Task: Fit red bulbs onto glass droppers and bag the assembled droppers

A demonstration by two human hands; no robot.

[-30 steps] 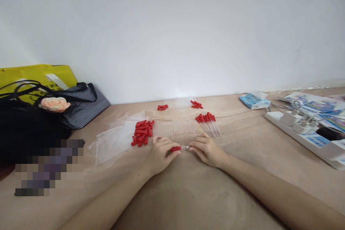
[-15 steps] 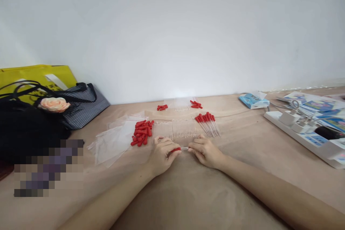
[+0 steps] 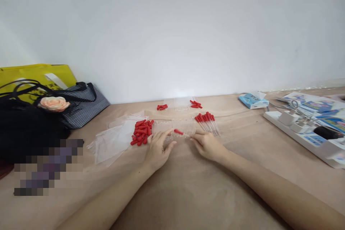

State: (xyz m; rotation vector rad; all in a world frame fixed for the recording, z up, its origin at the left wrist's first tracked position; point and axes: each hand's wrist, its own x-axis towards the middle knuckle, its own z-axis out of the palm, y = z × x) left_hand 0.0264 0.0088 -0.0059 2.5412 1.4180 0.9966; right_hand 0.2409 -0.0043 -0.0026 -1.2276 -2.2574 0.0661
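Between my two hands, a red bulb point(image 3: 178, 131) points left, in line with my right hand point(image 3: 208, 145), whose fingertips pinch its clear tube, only faintly visible. My left hand point(image 3: 159, 151) is open beside the bulb, its thumb apart from its fingers and nothing in it. Beyond both hands lie rows of clear thin tubes point(image 3: 183, 127). A pile of loose red bulbs point(image 3: 141, 132) sits left of the rows. On the right, several tubes with red bulbs point(image 3: 207, 118) lie side by side.
Clear plastic bags point(image 3: 115, 140) overlap at the left, near a striped bag point(image 3: 81, 106) and a yellow bag point(image 3: 60, 75). Small red bulb groups point(image 3: 162, 107) lie farther back. A blue tissue pack point(image 3: 253, 101) and a white power strip point(image 3: 304, 138) are on the right.
My left hand has let go of the red bulb and opened, shifting slightly left. The bulb has moved up and away, over the tubes, while my right hand has tilted slightly.
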